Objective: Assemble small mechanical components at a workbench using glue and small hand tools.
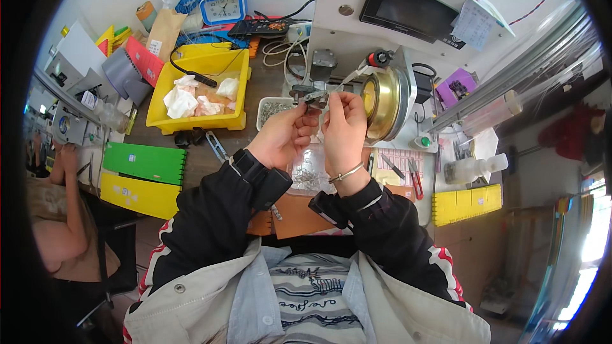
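Observation:
My left hand (280,138) is raised at the front of a small dark metal fixture (310,94) on the machine, its fingers curled and its thumb and fingertips against the lower part. Close beside it, my right hand (345,129) is pinched at the fixture's right side. Whatever lies between the fingers of either hand is too small or hidden to make out. Right of my right hand stands a round brass-coloured drum (380,103). Below the hands is a clear tray (294,181) with small metal parts, and behind my left hand a white tray (260,112) of small pieces.
A yellow bin (164,119) with crumpled white paper stands at the left. Green (143,161) and yellow (141,191) plastic panels lie nearer. Red-handled scissors (417,181) and a clear bottle (475,169) sit at the right. Another person's arm (71,200) shows at far left.

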A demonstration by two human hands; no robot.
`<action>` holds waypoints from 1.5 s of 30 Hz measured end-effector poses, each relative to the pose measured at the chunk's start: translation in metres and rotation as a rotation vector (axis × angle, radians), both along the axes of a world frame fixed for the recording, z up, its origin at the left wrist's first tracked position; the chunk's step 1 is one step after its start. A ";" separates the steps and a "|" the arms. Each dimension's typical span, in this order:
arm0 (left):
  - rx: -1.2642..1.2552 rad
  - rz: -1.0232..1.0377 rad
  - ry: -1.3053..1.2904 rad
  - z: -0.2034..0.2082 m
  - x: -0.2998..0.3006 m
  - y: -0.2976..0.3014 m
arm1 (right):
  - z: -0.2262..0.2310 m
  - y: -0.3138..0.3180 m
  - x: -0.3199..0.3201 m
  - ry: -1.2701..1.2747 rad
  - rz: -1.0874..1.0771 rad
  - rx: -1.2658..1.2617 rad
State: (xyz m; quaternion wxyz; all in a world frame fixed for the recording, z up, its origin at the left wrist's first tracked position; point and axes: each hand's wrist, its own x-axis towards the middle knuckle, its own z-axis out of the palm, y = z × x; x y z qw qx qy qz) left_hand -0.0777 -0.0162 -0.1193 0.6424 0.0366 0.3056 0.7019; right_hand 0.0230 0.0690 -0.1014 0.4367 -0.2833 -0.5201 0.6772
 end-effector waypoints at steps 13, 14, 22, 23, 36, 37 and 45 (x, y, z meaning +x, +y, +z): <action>-0.084 0.725 1.473 0.049 0.006 0.010 | 0.021 -0.004 0.009 0.145 0.112 -0.200; -0.040 0.625 1.695 0.059 0.010 0.011 | 0.021 -0.004 0.009 0.119 0.103 -0.179; 0.128 0.691 2.196 0.077 0.019 0.013 | 0.033 -0.009 0.020 0.110 0.234 -0.242; 0.134 0.687 2.192 0.078 0.024 0.009 | 0.037 -0.012 0.028 0.107 0.227 -0.242; 0.166 0.482 1.843 0.081 0.064 -0.015 | 0.038 -0.017 0.074 0.224 0.407 -0.374; 0.167 0.472 1.867 0.085 0.063 -0.015 | 0.037 -0.017 0.074 0.242 0.435 -0.380; 0.360 0.596 2.209 0.089 0.055 -0.003 | 0.072 -0.008 0.122 -0.058 0.511 -0.283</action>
